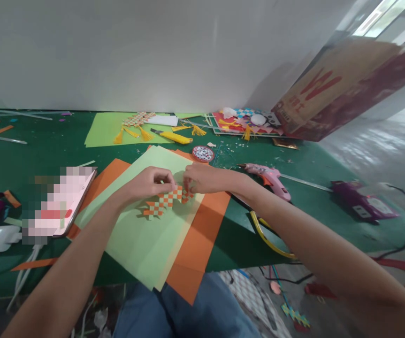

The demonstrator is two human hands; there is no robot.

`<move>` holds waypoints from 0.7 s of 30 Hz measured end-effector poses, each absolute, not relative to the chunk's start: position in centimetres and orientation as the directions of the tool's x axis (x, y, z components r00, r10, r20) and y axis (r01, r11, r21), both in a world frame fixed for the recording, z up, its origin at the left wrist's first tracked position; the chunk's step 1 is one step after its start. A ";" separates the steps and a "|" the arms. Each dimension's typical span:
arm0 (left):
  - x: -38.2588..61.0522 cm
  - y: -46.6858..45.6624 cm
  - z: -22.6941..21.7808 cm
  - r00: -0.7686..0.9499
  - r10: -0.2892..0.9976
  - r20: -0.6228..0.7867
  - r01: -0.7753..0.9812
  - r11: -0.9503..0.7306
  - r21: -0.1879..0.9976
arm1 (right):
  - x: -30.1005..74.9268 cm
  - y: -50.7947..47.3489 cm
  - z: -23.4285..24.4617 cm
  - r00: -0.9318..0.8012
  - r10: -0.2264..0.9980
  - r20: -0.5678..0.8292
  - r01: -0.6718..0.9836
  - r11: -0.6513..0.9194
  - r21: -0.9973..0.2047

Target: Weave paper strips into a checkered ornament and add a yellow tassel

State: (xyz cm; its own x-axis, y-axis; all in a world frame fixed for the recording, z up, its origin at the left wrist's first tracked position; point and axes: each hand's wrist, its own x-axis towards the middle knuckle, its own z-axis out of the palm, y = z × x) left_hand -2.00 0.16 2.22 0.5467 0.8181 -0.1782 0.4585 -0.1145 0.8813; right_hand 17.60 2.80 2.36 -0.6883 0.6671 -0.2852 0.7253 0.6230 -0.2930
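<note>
A small woven piece of orange and green paper strips lies on a light green sheet, which rests on orange sheets. My left hand is closed, its fingertips pinching the upper edge of the weave. My right hand is closed too, pinching the weave's right end. Both hands meet over the weave's top right corner. My forearms reach in from the lower left and lower right.
On the green table: a phone at left, a pink glue gun at right, a round tin of beads, a yellow utility knife, tasselled paper crafts, a cardboard box far right, a purple device.
</note>
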 end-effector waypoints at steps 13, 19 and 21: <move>-1.9 0.0 2.4 0.534 0.827 -0.177 0.449 -0.100 0.888 | 18.3 2.6 3.8 -0.647 0.686 -0.334 0.731 0.432 -0.529; -1.9 0.1 2.4 0.440 0.897 -0.039 0.378 -0.146 0.914 | 19.3 2.7 4.5 -0.433 0.864 -0.257 0.716 0.157 -0.680; -1.9 0.1 2.3 0.427 0.904 -0.021 0.361 -0.149 0.921 | 19.7 2.6 4.7 -0.415 0.883 -0.219 0.665 0.130 -0.736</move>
State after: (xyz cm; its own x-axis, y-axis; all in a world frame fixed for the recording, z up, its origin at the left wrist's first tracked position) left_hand -1.93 0.13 2.34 0.4265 0.9042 -0.0212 0.3611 -0.1487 0.9206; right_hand 19.70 2.61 4.68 -0.4146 0.8833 -0.2189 0.6645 0.1295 -0.7360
